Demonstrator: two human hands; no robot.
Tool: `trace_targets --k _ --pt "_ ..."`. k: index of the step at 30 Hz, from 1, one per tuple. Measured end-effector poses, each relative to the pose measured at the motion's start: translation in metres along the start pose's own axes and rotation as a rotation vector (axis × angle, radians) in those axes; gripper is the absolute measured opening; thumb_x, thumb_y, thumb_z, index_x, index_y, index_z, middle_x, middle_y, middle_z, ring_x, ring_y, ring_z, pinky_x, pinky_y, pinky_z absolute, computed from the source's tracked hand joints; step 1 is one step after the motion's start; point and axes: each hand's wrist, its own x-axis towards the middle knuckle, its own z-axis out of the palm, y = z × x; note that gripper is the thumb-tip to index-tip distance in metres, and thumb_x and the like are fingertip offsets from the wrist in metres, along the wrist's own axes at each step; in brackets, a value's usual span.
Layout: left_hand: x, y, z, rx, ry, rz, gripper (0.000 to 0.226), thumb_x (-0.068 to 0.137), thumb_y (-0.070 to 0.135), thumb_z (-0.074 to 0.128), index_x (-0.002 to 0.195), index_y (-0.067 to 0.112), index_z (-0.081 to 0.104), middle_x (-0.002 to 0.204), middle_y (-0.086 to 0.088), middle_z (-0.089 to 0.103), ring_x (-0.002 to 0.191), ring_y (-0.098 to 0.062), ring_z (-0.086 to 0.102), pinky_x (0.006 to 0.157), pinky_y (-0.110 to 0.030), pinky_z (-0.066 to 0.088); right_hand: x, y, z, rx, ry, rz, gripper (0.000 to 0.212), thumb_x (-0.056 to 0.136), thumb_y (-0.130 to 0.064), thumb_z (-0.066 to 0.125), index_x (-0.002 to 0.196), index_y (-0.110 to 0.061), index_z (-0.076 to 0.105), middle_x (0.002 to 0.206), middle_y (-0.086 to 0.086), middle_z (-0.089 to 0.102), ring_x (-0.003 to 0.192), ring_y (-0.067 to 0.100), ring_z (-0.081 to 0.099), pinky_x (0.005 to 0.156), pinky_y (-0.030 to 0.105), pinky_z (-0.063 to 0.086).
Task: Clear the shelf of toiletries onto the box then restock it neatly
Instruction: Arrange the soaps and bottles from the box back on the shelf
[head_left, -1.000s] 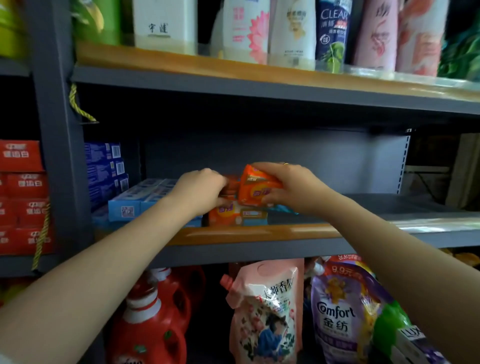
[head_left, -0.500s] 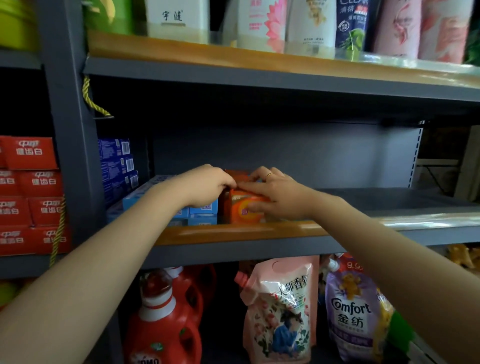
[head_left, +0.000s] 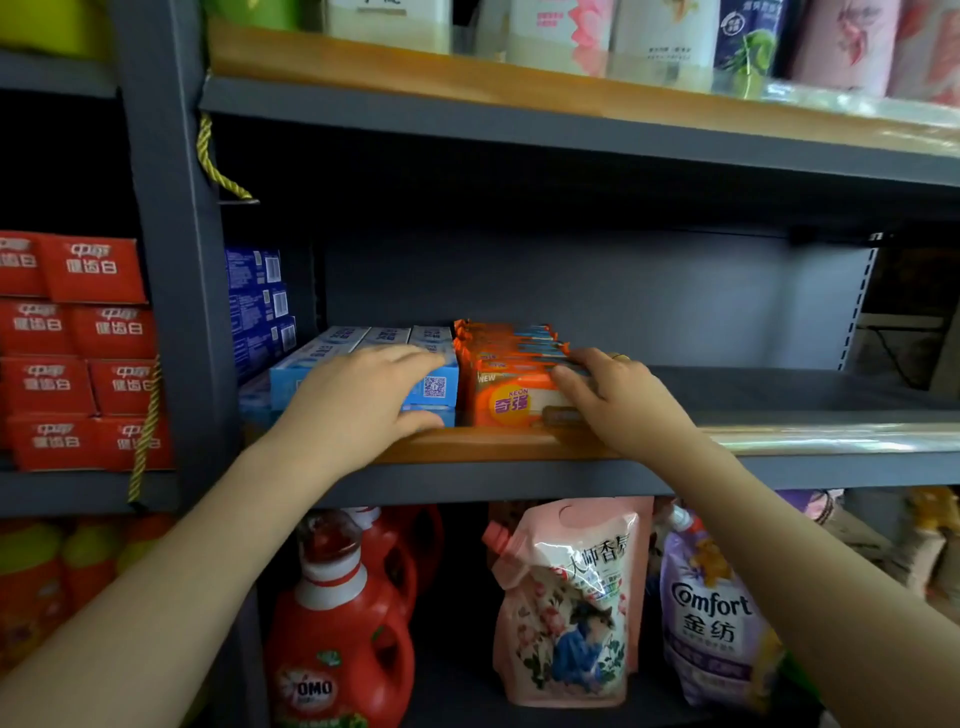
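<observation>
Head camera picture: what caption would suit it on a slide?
Two hands, left hand and right hand, square orange soap packs beside blue boxes on a shelf.

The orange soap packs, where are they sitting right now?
In the head view, the orange soap packs stand in a row on the middle shelf, just right of the blue boxes, with the right hand at their right side.

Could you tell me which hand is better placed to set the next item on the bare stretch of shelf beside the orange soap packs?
Right. The right hand rests at the orange soap packs' right edge, bordering the bare shelf; the left hand covers the blue boxes.
</observation>
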Motion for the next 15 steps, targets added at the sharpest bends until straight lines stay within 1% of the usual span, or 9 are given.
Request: trace_targets --k 5,9,10,12,14,15 --pt "-0.003 -0.001 0.004 -0.070 0.097 0.027 0.056 0.087 0.045 0.055 0.139 0.029 0.038 0.128 0.012 0.045 0.115 -0.012 0.047 0.086 -0.030 0.043 0.001 -0.010 0.003 -0.027 0.008 0.008 0.053 0.095 -0.049 0.037 0.132 -0.014 0.046 0.125 0.014 0.055 0.112 0.031 0.052 0.087 0.036 0.042" --pt "-0.005 -0.002 0.007 -0.098 0.136 0.029 0.052 0.089 0.042 0.054 0.137 0.026 0.042 0.125 0.009 0.046 0.111 -0.014 0.049 0.082 -0.030 0.043 -0.001 -0.011 0.008 -0.051 0.066 0.048 0.052 0.094 -0.052 0.037 0.130 -0.017 0.048 0.125 0.012 0.052 0.110 0.035 0.054 0.087 0.041 0.047" --pt "-0.005 -0.003 0.008 -0.094 0.140 0.026 0.052 0.089 0.042 0.054 0.136 0.024 0.043 0.127 0.007 0.046 0.112 -0.015 0.048 0.083 -0.031 0.043 -0.002 -0.011 0.009 -0.070 0.082 0.056 0.051 0.094 -0.052 0.036 0.130 -0.019 0.048 0.127 0.011 0.050 0.110 0.035 0.053 0.087 0.042 0.047" --pt "-0.009 -0.001 0.011 -0.065 0.189 0.052 0.053 0.088 0.036 0.057 0.136 0.017 0.044 0.131 0.000 0.048 0.119 -0.021 0.047 0.092 -0.035 0.043 -0.007 -0.010 0.011 -0.123 0.130 0.023 0.052 0.094 -0.051 0.035 0.134 -0.018 0.045 0.133 0.009 0.047 0.116 0.034 0.049 0.091 0.042 0.043" --pt "-0.019 0.005 0.019 -0.058 0.343 0.140 0.048 0.085 0.026 0.061 0.129 0.008 0.052 0.127 -0.011 0.053 0.123 -0.029 0.046 0.099 -0.042 0.041 -0.020 -0.006 0.010 -0.110 0.229 -0.042 0.055 0.095 -0.049 0.036 0.137 -0.015 0.042 0.136 0.009 0.046 0.122 0.031 0.044 0.097 0.041 0.036" --pt "-0.025 0.012 0.025 -0.088 0.440 0.190 0.041 0.085 0.023 0.059 0.122 0.006 0.056 0.124 -0.013 0.056 0.122 -0.030 0.047 0.100 -0.042 0.040 -0.029 -0.004 0.009 -0.065 0.283 -0.066 0.055 0.094 -0.049 0.035 0.134 -0.012 0.044 0.135 0.010 0.048 0.122 0.031 0.044 0.098 0.041 0.035"
